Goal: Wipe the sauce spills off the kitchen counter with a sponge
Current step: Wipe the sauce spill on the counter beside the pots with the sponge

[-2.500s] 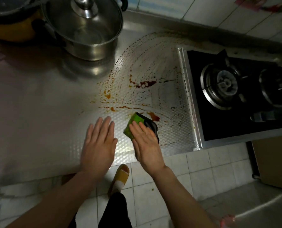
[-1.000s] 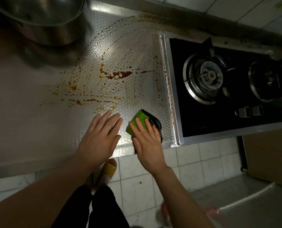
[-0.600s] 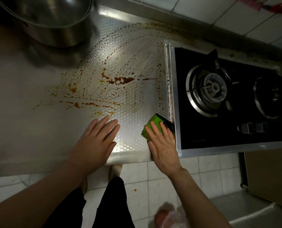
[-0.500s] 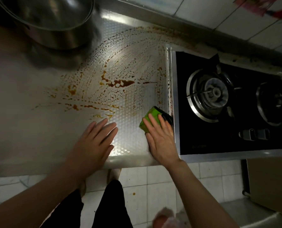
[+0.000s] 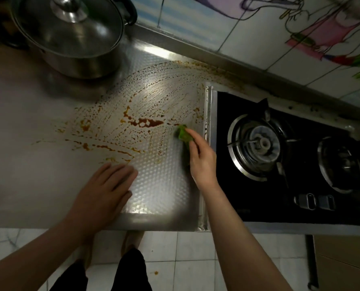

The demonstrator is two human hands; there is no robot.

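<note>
Brown sauce spills (image 5: 145, 122) streak the steel kitchen counter (image 5: 27, 164), with a dark puddle in the middle and thin smeared arcs around it. My right hand (image 5: 202, 158) presses a green sponge (image 5: 183, 134) flat on the counter beside the stove's left edge, just right of the puddle. Most of the sponge is hidden under my fingers. My left hand (image 5: 105, 192) lies flat and open on the counter near its front edge, holding nothing, its fingertips close to the nearest streak.
A lidded steel pot (image 5: 69, 36) stands at the back left of the counter. A black two-burner gas stove (image 5: 290, 164) fills the right side. A tiled wall (image 5: 237, 28) runs behind. Below the front edge is tiled floor (image 5: 174, 259) with my legs.
My right hand has slid the sponge away from the front edge, up along the stove's side to the right end of the sauce puddle. My left hand has stayed flat in place.
</note>
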